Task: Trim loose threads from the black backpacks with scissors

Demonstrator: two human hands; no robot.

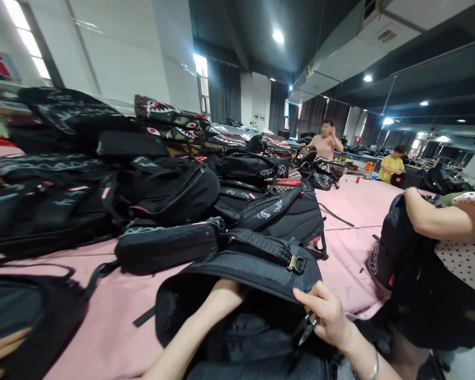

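Note:
A black backpack [257, 269] lies in front of me with its main compartment gaping towards me. On its upper part is a woven-pattern strap [257, 241] with a gold-coloured buckle [292, 262]. My left hand [226, 295] reaches inside under the upper panel, its fingers hidden. At the right of the opening, my right hand [329, 312] is closed, with thumb and forefinger pinching the panel's edge. Small thread snips [309, 330] are held in the same hand, blades pointing down.
Black backpacks [170, 192] are heaped across the pink-covered table [352, 211], with patterned shark-face bags [170, 113] behind. A co-worker's hand [3, 348] touches another bag at lower left. At right, a person in a dotted top [465, 248] handles a dark backpack [398, 237].

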